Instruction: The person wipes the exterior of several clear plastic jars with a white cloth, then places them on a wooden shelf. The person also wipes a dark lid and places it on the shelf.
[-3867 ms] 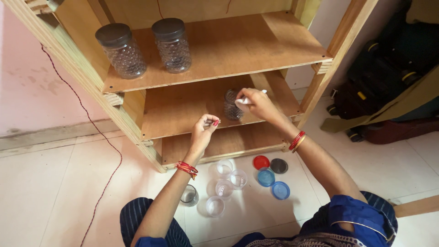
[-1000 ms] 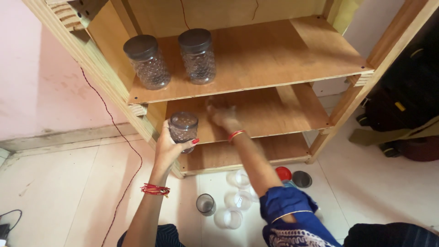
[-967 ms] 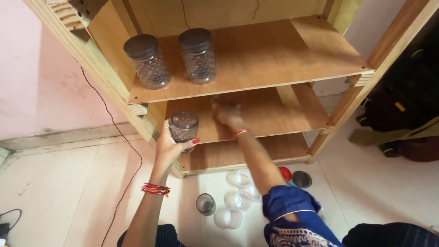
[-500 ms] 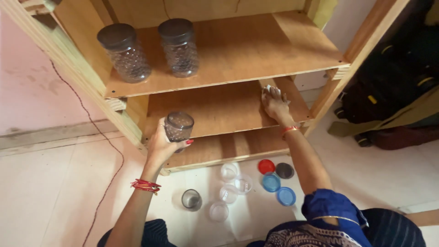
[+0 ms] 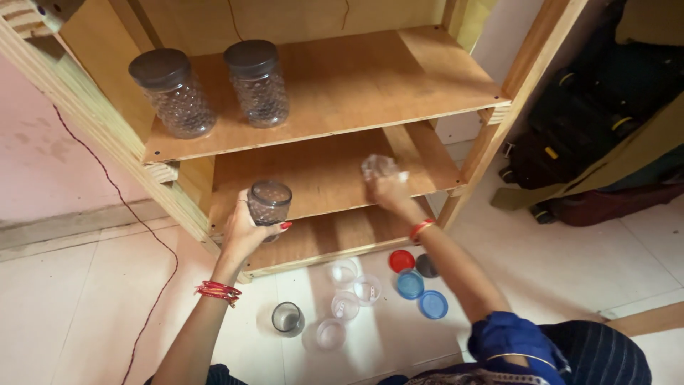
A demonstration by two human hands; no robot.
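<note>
Matt plywood shelf (image 5: pixel 320 78) on a pale raw-wood frame (image 5: pixel 92 121); dimpled clear jars (image 5: pixel 258 84) with smooth dark lids; glossy plastic lids (image 5: pixel 411 284) at 6 o'clock on smooth tile.

Bright even daylight, soft shadows under shelves; right hand (image 5: pixel 387 187) motion-blurred.

Shelf (image 5: pixel 335 85) tan plywood; lidded jars (image 5: pixel 174 93) clear, bumpy pattern, dark grey lids; held jar (image 5: pixel 269 207) smoky, same bumps; cloth (image 5: pixel 377 167) white; lids on floor (image 5: pixel 417 281) red, grey, two blue; bangles (image 5: pixel 216 291) red; sleeve (image 5: pixel 513 342) blue.
</note>
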